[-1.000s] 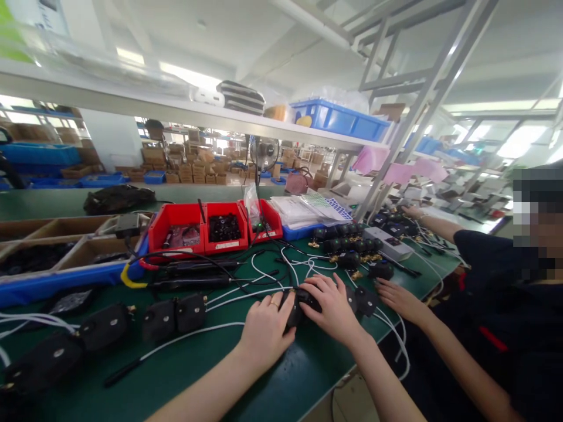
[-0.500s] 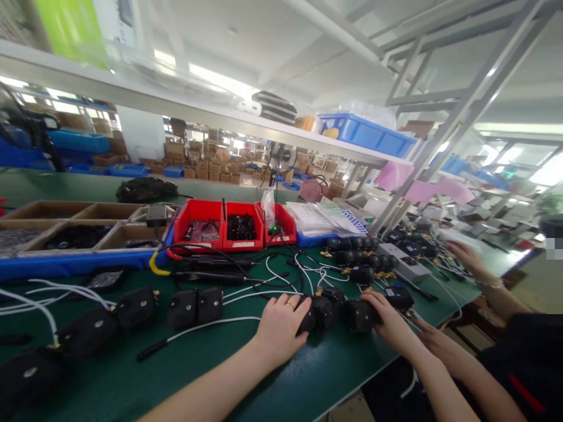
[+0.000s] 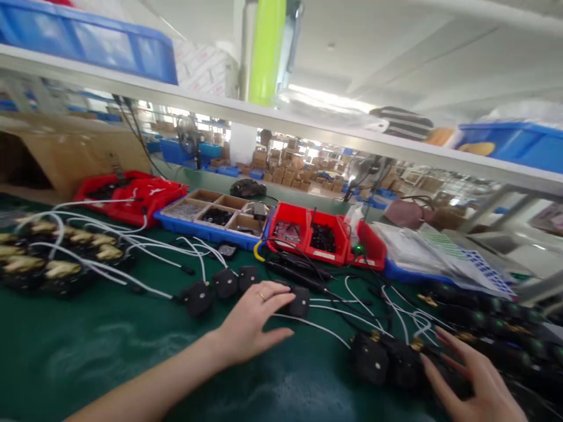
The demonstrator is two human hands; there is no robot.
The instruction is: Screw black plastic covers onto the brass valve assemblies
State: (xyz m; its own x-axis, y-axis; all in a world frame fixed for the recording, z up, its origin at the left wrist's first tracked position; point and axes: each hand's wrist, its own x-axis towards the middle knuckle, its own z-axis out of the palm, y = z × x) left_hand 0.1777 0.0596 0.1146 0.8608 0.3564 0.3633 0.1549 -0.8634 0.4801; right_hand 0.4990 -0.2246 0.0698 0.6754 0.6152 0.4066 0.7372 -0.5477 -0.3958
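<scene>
My left hand [image 3: 259, 316] is over the middle of the green bench, thumb and fingers apart, its fingertips next to a pair of black box-shaped units [image 3: 300, 302] with white cables. Whether the fingertips touch them is hard to tell. Further left stand several more black units [image 3: 196, 299] with white cables. At the right, my right hand [image 3: 475, 375] is open, fingers spread at the end of a cluster of black units [image 3: 372, 360] with brass fittings. Its fingers partly cover the nearest unit, and contact is unclear.
Red bins [image 3: 328, 237] and a blue divided tray [image 3: 215, 231] of small parts line the back. Black pen-like tools [image 3: 294, 272] lie before them. Units with brass fittings [image 3: 61, 266] crowd the left, others the right. A white shelf [image 3: 308, 124] runs overhead.
The view has swung left. My left hand has moved leftward from the cluster to the pair of units. My right hand's fingers have spread. The co-worker has left the view.
</scene>
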